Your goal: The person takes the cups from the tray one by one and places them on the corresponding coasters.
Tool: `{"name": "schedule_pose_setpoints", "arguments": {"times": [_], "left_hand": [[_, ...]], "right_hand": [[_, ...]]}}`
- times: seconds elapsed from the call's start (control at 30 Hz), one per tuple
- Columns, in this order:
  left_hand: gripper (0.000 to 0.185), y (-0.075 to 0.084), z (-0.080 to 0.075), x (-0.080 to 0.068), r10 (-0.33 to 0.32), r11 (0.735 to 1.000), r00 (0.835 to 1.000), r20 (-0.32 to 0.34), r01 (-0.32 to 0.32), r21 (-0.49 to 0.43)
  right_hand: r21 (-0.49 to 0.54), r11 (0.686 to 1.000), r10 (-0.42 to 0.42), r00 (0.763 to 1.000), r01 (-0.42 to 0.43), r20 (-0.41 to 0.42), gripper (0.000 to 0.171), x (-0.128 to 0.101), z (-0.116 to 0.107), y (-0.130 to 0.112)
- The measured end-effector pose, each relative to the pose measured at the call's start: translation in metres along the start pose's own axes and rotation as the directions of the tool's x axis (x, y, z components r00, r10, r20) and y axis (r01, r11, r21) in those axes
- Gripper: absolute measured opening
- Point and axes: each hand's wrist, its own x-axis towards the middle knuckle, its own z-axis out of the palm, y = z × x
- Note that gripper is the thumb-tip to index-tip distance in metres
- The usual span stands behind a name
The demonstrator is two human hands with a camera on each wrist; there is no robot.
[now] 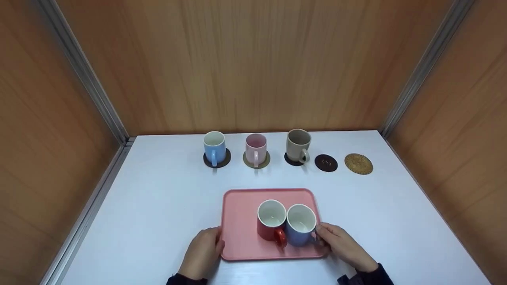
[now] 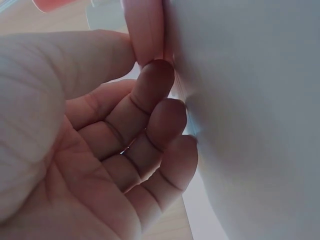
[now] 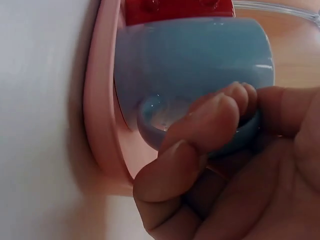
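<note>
A pink tray (image 1: 241, 221) lies on the table in front of me. My left hand (image 1: 202, 249) pinches its left rim; in the left wrist view the thumb presses against the rim (image 2: 145, 30), with curled fingertips just under it. On the tray's right half stand a red mug (image 1: 266, 231) and a blue mug (image 1: 298, 235), both upright, side by side and white inside. Curled round the blue mug's handle (image 3: 150, 122) are the fingers of my right hand (image 1: 342, 243). In the right wrist view the mug's base sits on the tray, inside its raised rim.
Behind the tray, a light blue mug (image 1: 214, 148), a pink mug (image 1: 256, 146) and a grey-beige mug (image 1: 297, 147) stand on round coasters. To their right lie a dark coaster (image 1: 326, 163) and a cork-coloured coaster (image 1: 359, 164). Wooden panels (image 1: 253, 67) wall the table.
</note>
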Motion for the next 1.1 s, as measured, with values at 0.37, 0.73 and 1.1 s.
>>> {"name": "schedule_pose_setpoints", "arguments": {"times": [0.37, 0.73, 1.1], "left_hand": [[0.035, 0.000, 0.000, -0.001, 0.014, 1.000, 1.000, -0.018, -0.015, -0.019], [0.034, -0.001, 0.000, 0.001, -0.015, 0.999, 1.000, 0.001, 0.015, -0.033], [0.033, -0.002, 0.003, -0.001, -0.012, 0.999, 1.000, -0.023, 0.012, -0.032]], "right_hand": [[0.074, 0.997, -0.010, 0.999, 0.007, 0.040, 0.056, -0.012, 0.004, 0.000], [0.145, 0.989, -0.048, 0.998, 0.041, 0.042, 0.053, -0.018, -0.001, -0.009], [0.134, 0.990, -0.043, 0.999, 0.044, -0.013, 0.053, -0.019, -0.002, -0.009]]}}
